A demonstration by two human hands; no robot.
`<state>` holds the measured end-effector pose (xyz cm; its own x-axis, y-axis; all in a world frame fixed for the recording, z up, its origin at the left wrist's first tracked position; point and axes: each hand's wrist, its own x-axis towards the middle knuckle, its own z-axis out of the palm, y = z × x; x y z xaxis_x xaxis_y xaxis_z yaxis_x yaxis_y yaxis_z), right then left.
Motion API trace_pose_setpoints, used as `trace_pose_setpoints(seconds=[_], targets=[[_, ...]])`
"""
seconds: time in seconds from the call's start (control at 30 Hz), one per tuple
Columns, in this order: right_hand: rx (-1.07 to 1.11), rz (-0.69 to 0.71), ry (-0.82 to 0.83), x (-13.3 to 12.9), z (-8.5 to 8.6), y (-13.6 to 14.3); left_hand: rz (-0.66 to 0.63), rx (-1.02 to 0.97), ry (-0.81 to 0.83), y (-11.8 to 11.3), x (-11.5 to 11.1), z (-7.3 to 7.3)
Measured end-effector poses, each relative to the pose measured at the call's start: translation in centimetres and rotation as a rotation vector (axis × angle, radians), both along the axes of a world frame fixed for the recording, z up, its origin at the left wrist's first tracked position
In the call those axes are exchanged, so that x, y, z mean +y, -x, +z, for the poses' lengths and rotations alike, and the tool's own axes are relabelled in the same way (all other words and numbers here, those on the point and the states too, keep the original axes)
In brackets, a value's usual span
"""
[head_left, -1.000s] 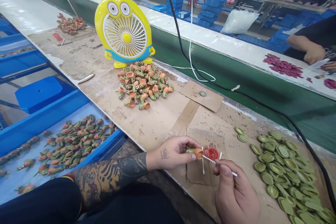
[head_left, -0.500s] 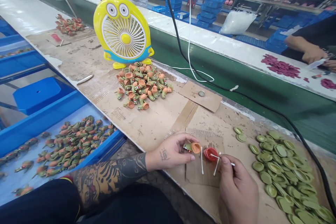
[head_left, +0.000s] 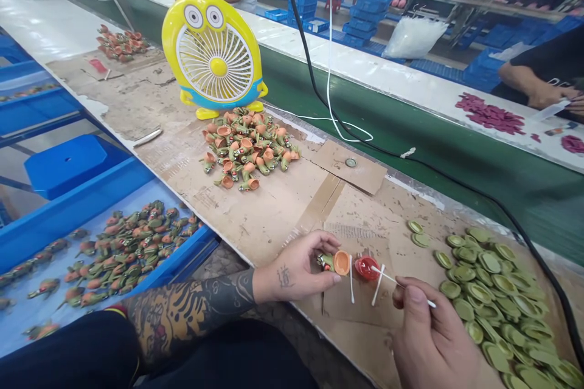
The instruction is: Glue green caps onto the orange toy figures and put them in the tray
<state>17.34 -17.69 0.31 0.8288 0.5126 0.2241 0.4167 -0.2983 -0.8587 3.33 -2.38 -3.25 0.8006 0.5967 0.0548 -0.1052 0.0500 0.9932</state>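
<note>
My left hand (head_left: 298, 267) is closed on a small green-and-orange figurine (head_left: 326, 262), its hollow orange opening facing right. In my right hand (head_left: 433, 334) a white cotton swab (head_left: 387, 276) is pinched between thumb and fingers. The swab's far tip reaches the small pot of red liquid (head_left: 365, 267) between my hands. Two other cotton swabs lie beside the pot, one on the left (head_left: 351, 282) and one on the right (head_left: 378, 285). Right of my right hand is a spread of green oval pieces (head_left: 495, 292).
A pile of figurines (head_left: 249, 149) sits before a yellow fan (head_left: 218, 61). More figurines fill a blue tray (head_left: 123, 249) at left. A black cable (head_left: 456, 182) runs along the table's far side. Across the green-sided line, a person's hands (head_left: 547, 97) work near purple pieces (head_left: 490, 114).
My right hand has shifted right and slightly down with the swab, whose tip stays at the red pot. The figurine in my left hand has turned, showing more of its orange opening.
</note>
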Motion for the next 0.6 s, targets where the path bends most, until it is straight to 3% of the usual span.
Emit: trace_pose_setpoints(seconds=[0.1, 0.23, 0.6], targets=[[0.095, 0.051, -0.163, 0.2, 0.7, 1.1, 0.007, -0.028, 0.020, -0.2, -0.2, -0.2], [0.109, 0.163, -0.224, 0.6, 0.5, 1.8, -0.004, -0.020, 0.004, -0.2, 0.0, 0.2], [0.049, 0.222, -0.113, 0.8, -0.1, 1.7, -0.040, 0.022, -0.071, 0.0, 0.3, 0.2]])
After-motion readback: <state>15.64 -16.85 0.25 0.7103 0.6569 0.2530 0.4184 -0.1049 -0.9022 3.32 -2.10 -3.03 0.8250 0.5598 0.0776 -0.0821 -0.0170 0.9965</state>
